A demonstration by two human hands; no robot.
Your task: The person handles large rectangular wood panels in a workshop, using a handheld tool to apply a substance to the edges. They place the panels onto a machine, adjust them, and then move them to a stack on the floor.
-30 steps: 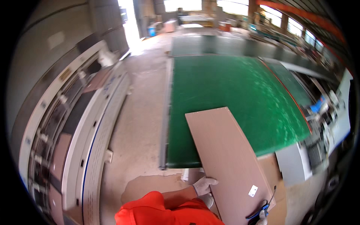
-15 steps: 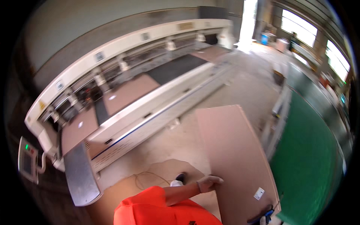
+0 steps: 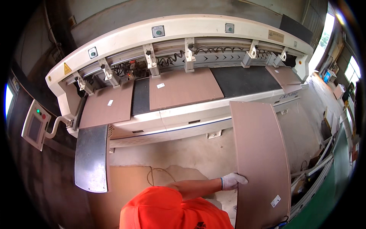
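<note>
My left hand (image 3: 233,181), in a white glove, reaches across from the lower middle and is closed on the left edge of a long brown panel (image 3: 259,149). The panel carries a small white label (image 3: 275,200) near its lower end. Its bottom runs out of the picture. At the panel's lower right corner, a sliver of a blue and black tool (image 3: 283,222) shows at the picture's edge. My right hand is out of view.
A long white machine (image 3: 179,118) spans the far side, with labelled brown boards (image 3: 183,89) lying under its clamps. Its control screen (image 3: 36,126) hangs at the left, near a dark side table (image 3: 91,160). Brown sheeting (image 3: 126,183) covers the floor; a green surface (image 3: 324,198) lies right.
The view has swung right to left, bringing the machine more squarely ahead. My left hand keeps its hold on the panel. My right hand and most of the blue tool have left the picture.
</note>
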